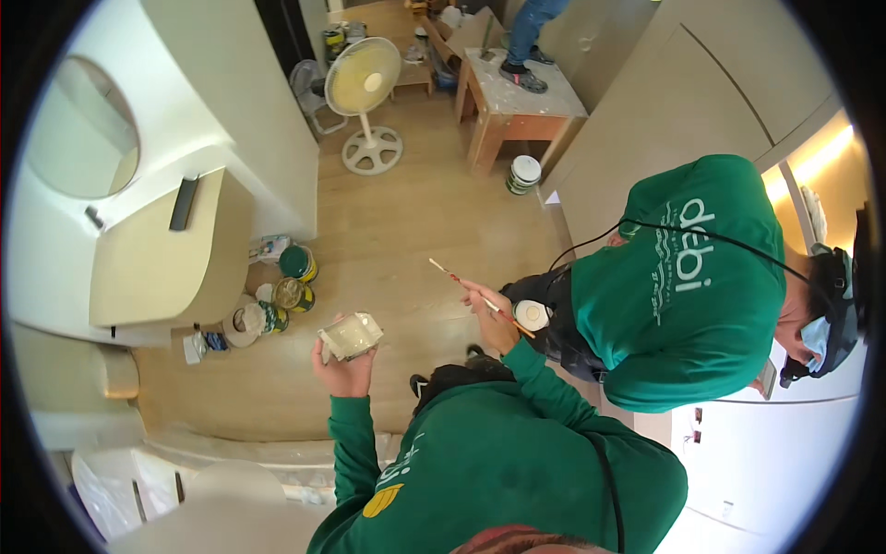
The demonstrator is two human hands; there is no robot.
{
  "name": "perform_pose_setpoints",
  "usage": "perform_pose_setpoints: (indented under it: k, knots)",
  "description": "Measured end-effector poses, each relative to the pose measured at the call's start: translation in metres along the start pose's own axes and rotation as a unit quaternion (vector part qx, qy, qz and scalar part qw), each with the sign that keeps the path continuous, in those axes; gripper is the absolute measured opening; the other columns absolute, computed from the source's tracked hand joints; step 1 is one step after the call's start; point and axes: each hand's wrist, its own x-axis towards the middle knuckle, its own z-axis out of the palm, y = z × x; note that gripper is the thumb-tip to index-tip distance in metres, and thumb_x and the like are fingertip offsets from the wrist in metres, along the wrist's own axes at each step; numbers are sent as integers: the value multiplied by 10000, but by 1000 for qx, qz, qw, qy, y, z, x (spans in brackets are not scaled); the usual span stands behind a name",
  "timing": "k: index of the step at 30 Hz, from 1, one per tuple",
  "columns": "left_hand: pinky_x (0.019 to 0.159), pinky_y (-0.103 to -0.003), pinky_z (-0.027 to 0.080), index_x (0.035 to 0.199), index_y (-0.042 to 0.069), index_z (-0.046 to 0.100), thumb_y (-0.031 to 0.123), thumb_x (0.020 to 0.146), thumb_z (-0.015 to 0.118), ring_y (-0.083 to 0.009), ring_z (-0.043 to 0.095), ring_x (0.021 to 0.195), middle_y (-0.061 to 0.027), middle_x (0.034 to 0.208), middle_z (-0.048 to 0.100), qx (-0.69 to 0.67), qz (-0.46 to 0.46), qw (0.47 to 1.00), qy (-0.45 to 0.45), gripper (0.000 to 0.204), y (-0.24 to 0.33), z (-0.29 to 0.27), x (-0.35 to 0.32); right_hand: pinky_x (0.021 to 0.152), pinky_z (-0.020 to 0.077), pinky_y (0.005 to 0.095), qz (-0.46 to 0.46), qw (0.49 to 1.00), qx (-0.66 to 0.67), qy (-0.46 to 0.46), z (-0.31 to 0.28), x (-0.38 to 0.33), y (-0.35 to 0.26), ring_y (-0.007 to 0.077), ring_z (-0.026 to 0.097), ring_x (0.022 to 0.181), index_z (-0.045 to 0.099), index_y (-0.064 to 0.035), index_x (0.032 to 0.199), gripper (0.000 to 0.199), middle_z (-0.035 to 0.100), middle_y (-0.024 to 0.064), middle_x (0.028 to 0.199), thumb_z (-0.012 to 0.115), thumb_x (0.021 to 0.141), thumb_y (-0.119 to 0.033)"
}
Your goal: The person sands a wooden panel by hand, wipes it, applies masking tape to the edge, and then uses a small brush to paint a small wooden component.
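Observation:
My left hand [345, 371] grips a small square paint tray [352, 336] from below and the side, with pale cream paint inside it. Between the fingers of my right hand [491, 319] is a thin paintbrush [472, 290], its light tip pointing up and left, toward the middle of the room. Some distance of open air separates brush and tray. Just right of my right hand, by the co-worker's dark trousers, shows a white round thing [532, 316]; what supports it is hidden.
A co-worker in a green shirt [683, 286] stands close on my right. Paint cans [295, 294] line the floor by the cream vanity [152, 263]. Ahead are a standing fan [366, 115], a lidded bucket [523, 174] and a wooden platform [489, 115] under another person's legs [524, 46].

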Motion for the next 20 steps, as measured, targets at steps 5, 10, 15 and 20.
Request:
perform_pose_setpoints:
  k: [5, 10, 15, 20]
  knots:
    - [1089, -544, 366, 1379, 15, 505, 480, 946, 545, -353, 499, 1287, -173, 1379, 545, -45, -19, 999, 0, 636, 15, 20, 97, 767, 494, 253, 12, 995, 30, 92, -15, 92, 22, 109, 608, 851, 639, 21, 1273, 439, 689, 56, 949, 511, 1060, -341]
    - [1059, -542, 396, 1350, 35, 531, 559, 966, 517, -347, 515, 1268, -154, 1346, 570, -31, -3, 999, 30, 650, 21, 54, 205, 715, 513, 265, -3, 979, 94, 181, -24, 227, 50, 124, 634, 817, 661, 33, 1209, 471, 696, 73, 917, 477, 1070, -378]
    - [1035, -495, 421, 1366, 54, 548, 508, 957, 530, -305, 544, 1245, -127, 1346, 589, -45, -6, 999, -7, 612, 39, 120, 322, 720, 517, 273, -65, 961, 157, 217, -43, 394, 0, 137, 635, 811, 651, 36, 1217, 479, 699, 83, 912, 460, 1076, -379]
    - [1075, -526, 384, 1370, 125, 560, 513, 929, 560, -314, 518, 1287, -123, 1361, 585, -69, -73, 994, -48, 588, 39, 176, 460, 758, 522, 275, -169, 942, 126, 261, -74, 514, -68, 143, 644, 831, 642, 29, 1249, 491, 709, 110, 952, 459, 1073, -391]
